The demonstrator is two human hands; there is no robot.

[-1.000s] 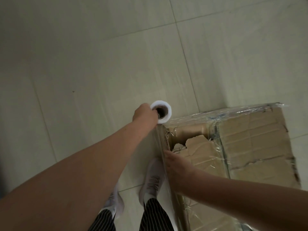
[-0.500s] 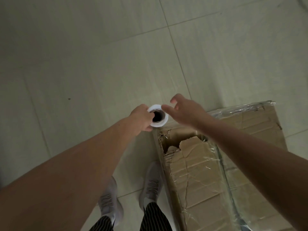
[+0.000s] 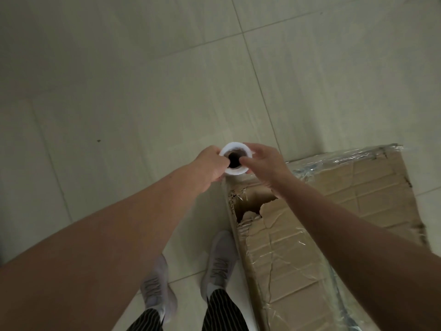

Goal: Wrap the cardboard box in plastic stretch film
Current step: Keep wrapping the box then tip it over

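Past the box (image 3: 346,211) corner, over open floor (image 3: 119,91), left hand (image 3: 210,166) and right hand (image 3: 266,163) (seemingly) clamp fingers round the roll (image 3: 235,147).

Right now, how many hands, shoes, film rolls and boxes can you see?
Hands: 2, left hand and right hand
Shoes: 2, left shoe and right shoe
Rolls: 1, film roll
Boxes: 1, cardboard box
Total: 6

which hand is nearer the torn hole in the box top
Right. The right hand holds the film roll beside the torn hole; the left hand grips the roll's other side, beyond the edge of the cardboard box.
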